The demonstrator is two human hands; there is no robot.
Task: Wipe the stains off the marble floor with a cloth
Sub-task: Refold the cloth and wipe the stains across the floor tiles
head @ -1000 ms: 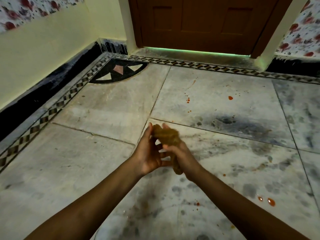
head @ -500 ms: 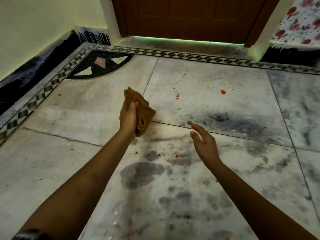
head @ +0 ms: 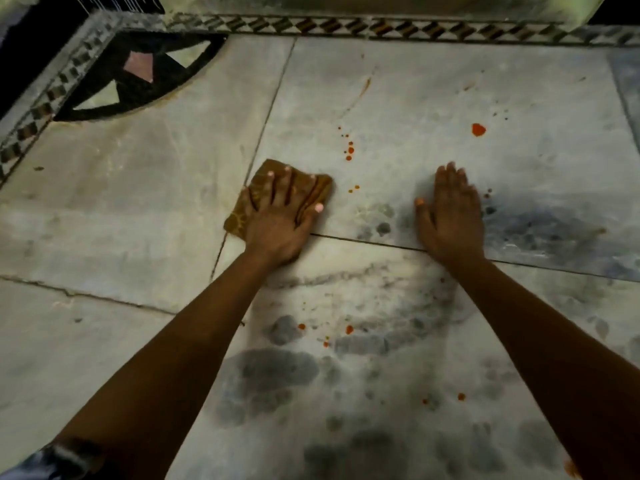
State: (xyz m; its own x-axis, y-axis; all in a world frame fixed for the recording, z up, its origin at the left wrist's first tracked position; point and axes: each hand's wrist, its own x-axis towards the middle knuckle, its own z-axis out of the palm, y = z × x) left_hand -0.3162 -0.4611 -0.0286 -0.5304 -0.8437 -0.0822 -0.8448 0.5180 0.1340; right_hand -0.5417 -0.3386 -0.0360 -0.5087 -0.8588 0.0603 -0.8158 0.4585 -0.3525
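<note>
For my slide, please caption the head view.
Left hand presses folded brown cloth on stained grey marble floor; right hand rests flat.

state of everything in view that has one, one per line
cloth: folded, flat on the floor, pressed under the left hand
left hand: fingers straight, spread on the cloth
right hand: flat on bare floor, holds nothing
red stains: unwiped, scattered on the tiles
marble floor: dirty, dark smudges

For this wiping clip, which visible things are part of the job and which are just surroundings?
Job:
brown cloth under left hand
red stains, big spot
marble floor
right hand, flat on floor

Surroundings:
patterned border
corner inlay
</note>
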